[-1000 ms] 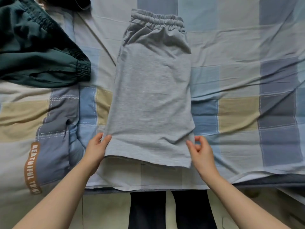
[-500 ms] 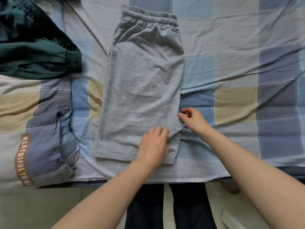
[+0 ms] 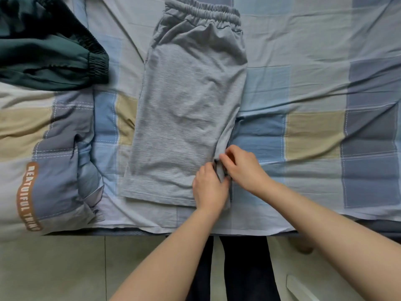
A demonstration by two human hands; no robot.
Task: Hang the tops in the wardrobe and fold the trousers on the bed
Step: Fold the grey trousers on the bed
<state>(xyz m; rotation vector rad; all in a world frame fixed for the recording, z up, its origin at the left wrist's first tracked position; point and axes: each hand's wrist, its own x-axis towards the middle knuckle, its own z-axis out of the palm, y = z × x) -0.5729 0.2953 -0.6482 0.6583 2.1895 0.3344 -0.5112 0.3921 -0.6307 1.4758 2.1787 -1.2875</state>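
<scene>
Left hand [image 3: 209, 189] shifted to right hand [image 3: 244, 168], pinching grey shorts [image 3: 186, 109] — fingertips hidden

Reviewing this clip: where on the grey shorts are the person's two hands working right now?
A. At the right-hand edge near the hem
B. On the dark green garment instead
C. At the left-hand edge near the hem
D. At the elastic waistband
A: the left hand and right hand meet and pinch the fabric along the right edge of the grey shorts, close to the hem.
</scene>
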